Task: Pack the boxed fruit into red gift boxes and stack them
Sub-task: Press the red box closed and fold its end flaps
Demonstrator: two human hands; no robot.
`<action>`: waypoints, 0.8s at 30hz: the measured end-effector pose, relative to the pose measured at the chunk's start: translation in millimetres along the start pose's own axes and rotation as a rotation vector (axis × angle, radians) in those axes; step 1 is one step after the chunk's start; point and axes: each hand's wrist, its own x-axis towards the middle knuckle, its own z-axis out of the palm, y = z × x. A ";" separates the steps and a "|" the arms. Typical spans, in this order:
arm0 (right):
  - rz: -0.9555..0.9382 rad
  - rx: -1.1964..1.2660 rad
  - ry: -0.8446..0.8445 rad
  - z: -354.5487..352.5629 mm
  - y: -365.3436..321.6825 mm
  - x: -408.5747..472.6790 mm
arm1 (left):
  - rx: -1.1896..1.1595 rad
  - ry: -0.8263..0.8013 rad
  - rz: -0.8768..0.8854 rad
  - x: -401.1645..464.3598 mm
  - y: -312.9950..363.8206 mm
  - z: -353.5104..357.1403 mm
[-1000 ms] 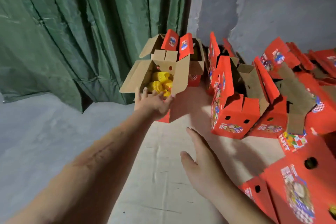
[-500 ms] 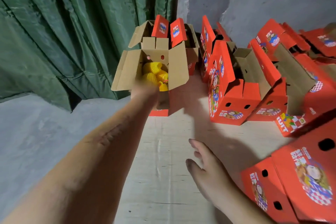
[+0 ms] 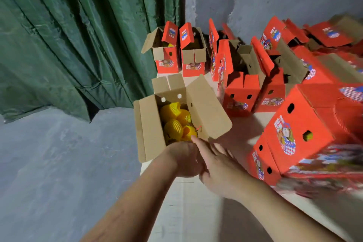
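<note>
An open gift box (image 3: pixel 149 124), brown inside with its flaps spread, stands on a cardboard sheet (image 3: pixel 186 212) in front of me. Several fruits in yellow foam nets (image 3: pixel 172 113) lie in it. My left hand (image 3: pixel 183 160) grips the box's near end, with its fingers hidden behind the wall. My right hand (image 3: pixel 220 165) comes in from the right with straight fingers, and its index fingertip touches the box's near edge beside the right flap. Only a sliver of the box's red outside shows.
Several open red gift boxes (image 3: pixel 241 92) stand behind and to the right. Closed ones (image 3: pixel 290 129) lie on their sides at the right, close to my right arm. A green curtain (image 3: pixel 78 35) hangs at the left above the bare concrete floor (image 3: pixel 59 163).
The open box with the fruit has been pulled away from the other boxes toward me by my left hand. My right hand has moved forward from the sheet to the box's near edge.
</note>
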 end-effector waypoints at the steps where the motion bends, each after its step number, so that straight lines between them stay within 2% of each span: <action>1: 0.013 0.023 -0.055 1.4 7.9 -14.3 | -0.123 0.001 -0.019 -12.0 12.0 5.8; 4: 0.044 -0.131 -0.087 11.6 37.7 -62.9 | -0.599 -0.049 0.019 -43.6 59.5 23.4; 5: 0.038 -0.200 -0.057 16.0 47.6 -80.4 | -0.700 -0.055 0.033 -50.5 79.9 30.1; 7: 0.032 -0.241 -0.012 20.8 66.2 -113.2 | -0.762 -0.022 -0.008 -57.5 122.1 46.2; 9: 0.043 -0.194 0.010 18.1 85.4 -145.1 | -0.692 0.059 -0.069 -60.5 161.6 65.4; 11: 0.043 -0.205 0.007 10.4 109.4 -178.3 | -0.672 0.137 -0.020 -62.4 199.0 82.5; 14: -0.038 -0.265 0.012 -3.2 154.6 -223.7 | -0.665 0.154 0.053 -64.3 243.4 107.0; 17: -0.111 -0.281 -0.021 -23.0 203.3 -259.8 | -0.340 0.194 0.011 -61.9 268.1 131.0; 19: -0.120 -0.199 -0.064 -43.0 235.1 -280.5 | -0.172 0.193 0.001 -61.4 272.9 140.8; 22: -0.036 -0.077 -0.142 -72.2 282.9 -308.4 | -0.155 0.260 0.038 -58.1 282.2 151.7; 24: 0.107 0.121 -0.123 -83.0 312.8 -323.8 | -0.145 0.295 0.104 -47.7 299.9 156.5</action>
